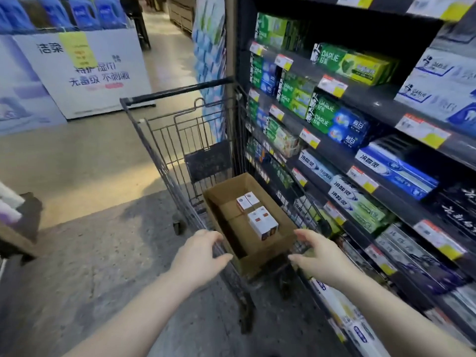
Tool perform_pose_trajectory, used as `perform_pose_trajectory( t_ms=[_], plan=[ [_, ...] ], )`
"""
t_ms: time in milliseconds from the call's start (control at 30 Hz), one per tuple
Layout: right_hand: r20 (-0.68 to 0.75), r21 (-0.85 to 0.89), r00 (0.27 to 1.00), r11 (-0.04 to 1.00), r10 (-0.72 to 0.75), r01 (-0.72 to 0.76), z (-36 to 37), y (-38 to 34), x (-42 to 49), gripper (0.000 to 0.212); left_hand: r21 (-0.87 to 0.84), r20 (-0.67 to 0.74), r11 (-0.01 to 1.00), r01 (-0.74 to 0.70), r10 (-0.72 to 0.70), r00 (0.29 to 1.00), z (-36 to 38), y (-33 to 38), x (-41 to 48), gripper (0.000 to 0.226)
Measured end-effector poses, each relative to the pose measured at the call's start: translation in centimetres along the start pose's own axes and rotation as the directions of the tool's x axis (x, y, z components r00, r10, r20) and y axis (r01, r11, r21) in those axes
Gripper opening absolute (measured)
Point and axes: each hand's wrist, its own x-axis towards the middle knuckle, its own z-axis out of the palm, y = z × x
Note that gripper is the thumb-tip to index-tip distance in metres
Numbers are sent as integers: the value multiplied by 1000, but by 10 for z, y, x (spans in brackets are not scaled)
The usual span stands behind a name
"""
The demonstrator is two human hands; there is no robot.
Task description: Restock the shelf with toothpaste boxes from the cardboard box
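Note:
An open cardboard box [273, 249] lies inside a wire shopping cart [164, 161]. It holds several white and orange toothpaste boxes [262, 222] standing on end, in two small groups. My left hand [199, 253] hovers at the box's near left corner, fingers apart and empty. My right hand [318, 256] hovers at the near right corner, also spread and empty. To the right stands the dark shelf [373, 99], its tiers filled with green, blue and white toothpaste boxes behind yellow and red price tags.
The cart stands close against the shelf's left end. A white promotional display [85, 73] with blue packs on top stands across the aisle at the back left. Concrete floor [85, 266] lies to my left. A dark low stand [23, 225] is at the far left edge.

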Motion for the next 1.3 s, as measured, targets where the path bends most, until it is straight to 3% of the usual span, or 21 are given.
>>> perform_pose_trajectory(
  t_ms=[233, 467, 700, 900, 1133, 1300],
  plan=[
    [32, 29, 992, 992, 118, -119, -3, 23, 112, 61, 43, 89, 999, -25, 21, 996, 5, 1, 107, 52],
    [155, -148, 970, 975, 189, -166, 5, 46, 227, 60, 77, 150, 995, -64, 52, 987, 15, 16, 229, 53],
    [209, -142, 955, 972, 212, -185, 43, 63, 306, 57, 130, 257, 985, -112, 76, 964, 40, -4, 330, 53],
    [183, -124, 940, 955, 289, -270, 103, 80, 356, 50, 243, 408, 940, -238, 124, 904, 72, -31, 411, 52],
    [90, -96, 931, 934, 352, -344, 182, 94, 392, 63, 186, 500, 898, -398, 262, 825, 101, -56, 478, 59],
    [-10, -116, 913, 907, 407, -406, 222, 97, 398, 70, 100, 541, 913, -395, 283, 792, 117, -73, 501, 62]
  ],
)
